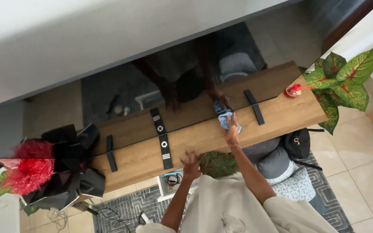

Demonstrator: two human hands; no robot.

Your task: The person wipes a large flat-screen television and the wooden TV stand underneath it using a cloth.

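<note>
My right hand (232, 134) presses a light blue cloth (227, 120) against the bottom edge of a large dark television screen (186, 64), just above a wooden shelf (203, 138). My left hand (190, 165) hovers with fingers spread at the shelf's front edge, holding nothing, close to a black remote control (165, 151) lying on the wood. The glossy screen mirrors both hands, the remote and the cloth.
Two black television feet (255, 110) (111, 159) stand on the shelf. A red and black wrapped bouquet (44, 168) sits at the left end; a small red object (293, 89) and a green and red leafy plant (346, 82) at the right. Cushions, a black bag (298, 143) and a patterned rug lie below.
</note>
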